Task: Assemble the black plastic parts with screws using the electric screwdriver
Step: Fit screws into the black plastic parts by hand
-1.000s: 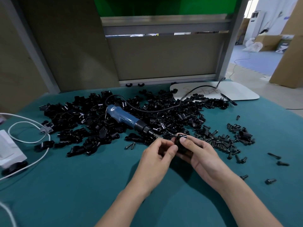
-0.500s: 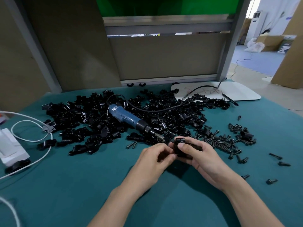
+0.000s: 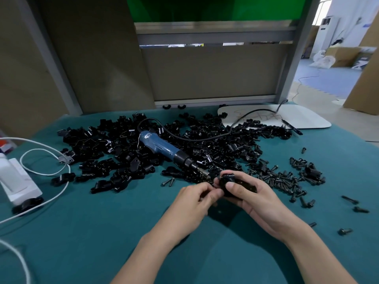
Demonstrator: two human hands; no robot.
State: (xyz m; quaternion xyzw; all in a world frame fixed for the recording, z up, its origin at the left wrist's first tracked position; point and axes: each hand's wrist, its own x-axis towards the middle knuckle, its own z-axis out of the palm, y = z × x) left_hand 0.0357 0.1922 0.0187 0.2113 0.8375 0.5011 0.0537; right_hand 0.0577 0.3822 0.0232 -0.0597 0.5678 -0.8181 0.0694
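The teal tabletop [image 3: 82, 232] is filling the lower frame, with a sprawling pile of black plastic parts [image 3: 215, 140] lying across its middle. Loose screws [image 3: 281, 179] are spreading out at right. The blue electric screwdriver [image 3: 162, 147] is resting on the pile at centre frame, tip pointing lower right. Just below centre, the right hand [image 3: 260, 199] is gripping one black part [image 3: 227, 180] — the left hand [image 3: 192, 203] is pinching at its left edge.
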